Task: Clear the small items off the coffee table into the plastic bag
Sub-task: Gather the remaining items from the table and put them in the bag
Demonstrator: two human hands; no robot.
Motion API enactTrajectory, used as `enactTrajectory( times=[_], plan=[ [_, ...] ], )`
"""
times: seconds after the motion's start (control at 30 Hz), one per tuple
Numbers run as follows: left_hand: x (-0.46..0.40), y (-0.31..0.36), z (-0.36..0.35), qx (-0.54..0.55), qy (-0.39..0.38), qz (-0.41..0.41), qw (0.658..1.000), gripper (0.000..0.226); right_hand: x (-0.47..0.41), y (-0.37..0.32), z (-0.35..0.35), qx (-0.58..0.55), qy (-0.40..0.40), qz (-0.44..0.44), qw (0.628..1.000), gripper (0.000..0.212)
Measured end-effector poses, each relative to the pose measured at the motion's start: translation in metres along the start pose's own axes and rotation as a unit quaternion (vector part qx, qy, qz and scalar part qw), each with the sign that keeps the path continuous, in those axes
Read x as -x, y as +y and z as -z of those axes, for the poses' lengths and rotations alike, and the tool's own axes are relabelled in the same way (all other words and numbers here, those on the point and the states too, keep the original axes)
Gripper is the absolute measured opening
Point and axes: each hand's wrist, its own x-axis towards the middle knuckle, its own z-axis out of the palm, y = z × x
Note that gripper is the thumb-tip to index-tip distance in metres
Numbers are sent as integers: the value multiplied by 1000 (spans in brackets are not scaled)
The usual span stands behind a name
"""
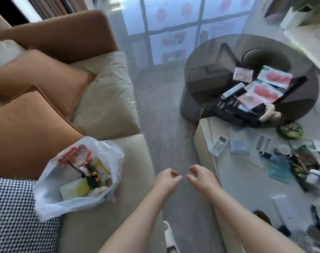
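Both hands empty, fingers loosely curled: left hand (167,178) nearer plastic bag (79,176); right hand (199,177) nearer coffee table (243,179), remote (219,145) lying beyond it.

bag (46,196): thin glossy plastic | sofa (104,99): matt cloth | round table (206,57): smooth glass

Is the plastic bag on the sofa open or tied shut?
Open. The plastic bag gapes at its mouth, showing packets and a small toy inside.
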Motion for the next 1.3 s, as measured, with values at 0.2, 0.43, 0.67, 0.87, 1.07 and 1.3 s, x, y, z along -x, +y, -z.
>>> enactTrajectory(
  times=[0.2, 0.43, 0.67, 0.87, 1.07, 1.3],
  plan=[
    [25, 58, -99, -43, -43, -30, 998, 27, 40, 116, 50, -44, 37, -67, 996, 36],
    [48, 107, -210, -75, -86, -50, 992, 26, 96, 237, 92, -87, 59, -131, 986, 38],
    [61, 132, -301, -109, -132, -63, 983, 29, 120, 337, 109, -125, 69, -190, 971, 38],
    [45, 128, -345, -96, -148, -22, 984, 28, 113, 389, 95, -173, 71, -211, 959, 40],
    [-4, 118, -378, -162, -130, -47, 977, 26, 79, 429, 69, -170, 76, -236, 954, 45],
    [-63, 98, -420, -262, -120, -101, 952, 41, 26, 462, 41, -93, 84, -244, 962, 58]
  ],
)
